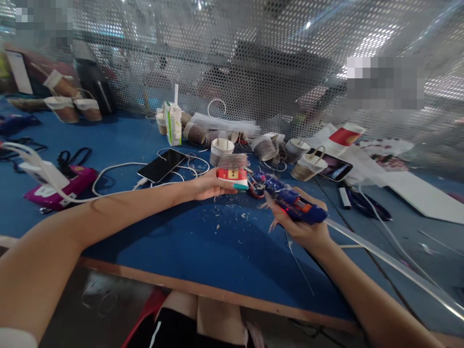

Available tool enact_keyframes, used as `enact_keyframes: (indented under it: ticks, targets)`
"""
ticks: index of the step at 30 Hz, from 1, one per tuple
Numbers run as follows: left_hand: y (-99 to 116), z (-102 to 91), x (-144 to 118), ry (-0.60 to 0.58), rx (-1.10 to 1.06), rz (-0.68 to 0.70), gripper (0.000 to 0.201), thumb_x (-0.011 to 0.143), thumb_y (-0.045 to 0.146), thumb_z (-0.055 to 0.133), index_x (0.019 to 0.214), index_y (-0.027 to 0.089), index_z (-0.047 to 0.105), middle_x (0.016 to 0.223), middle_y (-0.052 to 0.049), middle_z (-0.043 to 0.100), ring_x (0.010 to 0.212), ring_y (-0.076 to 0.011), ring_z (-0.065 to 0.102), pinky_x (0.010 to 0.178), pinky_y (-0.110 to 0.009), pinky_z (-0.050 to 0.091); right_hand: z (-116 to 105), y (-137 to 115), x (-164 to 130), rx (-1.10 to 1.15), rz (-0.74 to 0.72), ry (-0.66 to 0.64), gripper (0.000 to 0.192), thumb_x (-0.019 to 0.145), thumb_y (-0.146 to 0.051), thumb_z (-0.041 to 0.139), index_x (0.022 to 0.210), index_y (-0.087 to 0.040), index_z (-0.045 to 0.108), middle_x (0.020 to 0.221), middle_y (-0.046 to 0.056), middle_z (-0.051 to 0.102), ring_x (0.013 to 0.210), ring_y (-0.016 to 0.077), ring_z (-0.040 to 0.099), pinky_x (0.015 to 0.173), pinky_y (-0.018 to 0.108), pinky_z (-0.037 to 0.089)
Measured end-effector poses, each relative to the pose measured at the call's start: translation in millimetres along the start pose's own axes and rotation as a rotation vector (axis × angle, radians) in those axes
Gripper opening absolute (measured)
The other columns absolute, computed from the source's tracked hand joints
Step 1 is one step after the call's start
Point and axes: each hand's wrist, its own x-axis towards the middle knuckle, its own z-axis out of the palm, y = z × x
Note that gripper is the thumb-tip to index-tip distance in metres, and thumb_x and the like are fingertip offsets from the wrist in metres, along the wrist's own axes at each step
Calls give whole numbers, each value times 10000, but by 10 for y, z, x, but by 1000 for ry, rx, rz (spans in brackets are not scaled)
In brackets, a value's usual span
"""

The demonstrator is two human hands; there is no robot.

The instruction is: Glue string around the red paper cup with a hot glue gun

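With the left hand (208,187) gripping the small red-and-white paper cup (232,175) above the blue table (188,241), keep the blue hot-glue gun (290,199), clasped in the right hand (302,223), nozzle-close to the cup's right side, and squeeze gently for a thin bead.

Paper cup (232,174): red band, teal base, brown ribbed top. Glue gun (290,200): blue, orange trigger. Table (181,246): blue. Phone (161,165), 10 o'clock of cup: black. Carton (173,123), 11 o'clock: white-green. Case (68,186), 9 o'clock: magenta.
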Motion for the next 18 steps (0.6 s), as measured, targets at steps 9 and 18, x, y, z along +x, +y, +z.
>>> enact_keyframes:
  ticks: [9,18]
  targets:
    - [-4,-12,5,-30,6,2,484,595,2,822,1030,125,649,954,-80,743,893,-193,720,931,-368,523,72,30,-28,79,109,-26,195,819,-433,698,800,-243,657,665,24,657,558,178,598,485,313,484]
    - [12,18,-10,-7,8,-4,481,586,11,838,1013,132,655,950,-80,740,882,-187,715,909,-350,525,79,58,21,96,118,-23,254,773,-433,714,660,-262,564,572,-8,590,514,167,532,512,324,447]
